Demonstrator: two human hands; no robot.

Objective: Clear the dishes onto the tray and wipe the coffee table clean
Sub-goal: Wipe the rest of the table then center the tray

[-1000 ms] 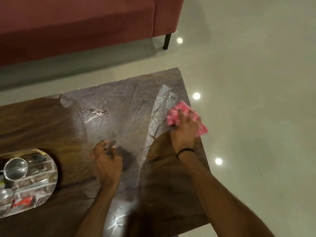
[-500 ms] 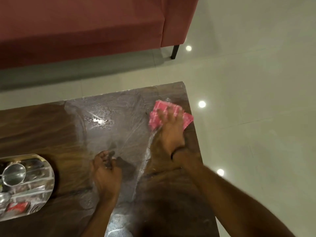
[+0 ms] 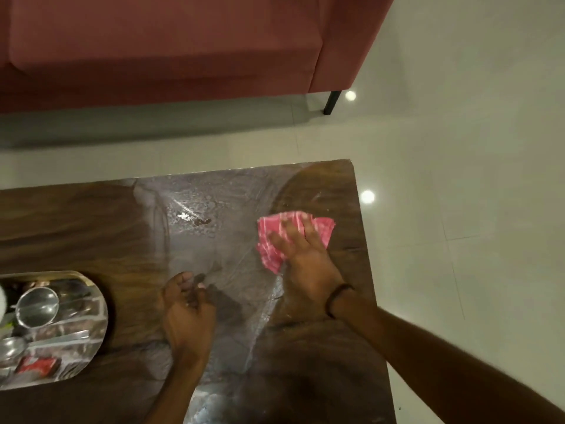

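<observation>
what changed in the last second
The right hand slid the pink cloth from the right edge of the coffee table inward to the left, pressing it with flat fingers. The left hand stayed resting on the table, and the tray stayed put.

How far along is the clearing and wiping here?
Done: the steel bowl sits on the tray with other items. In hand: the right hand presses the pink cloth flat on the coffee table; the left hand rests on it. Left: a wet, streaky film across the middle needs wiping.
</observation>
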